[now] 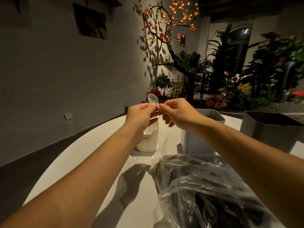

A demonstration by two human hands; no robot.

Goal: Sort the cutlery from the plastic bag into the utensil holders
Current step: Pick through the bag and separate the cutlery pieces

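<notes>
Clear plastic spoon (153, 99), just one, pinched by fingers (152, 107) of both left hand (139, 115) and right hand (178, 112), held up over the white holder (148, 140). Three holders total: white, grey (197, 139), darker grey (269, 130) toward the desk (92, 162) far edge. One plastic bag (205, 186) of dark cutlery near right. Open room on left.

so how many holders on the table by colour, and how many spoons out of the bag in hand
White holders: 1, the white holder below the left hand.
Grey holders: 2, the near grey holder and the far grey holder.
Clear spoons in hand: 1, the clear spoon, pinched by both hands, the right hand too.
Total: 4.
</notes>
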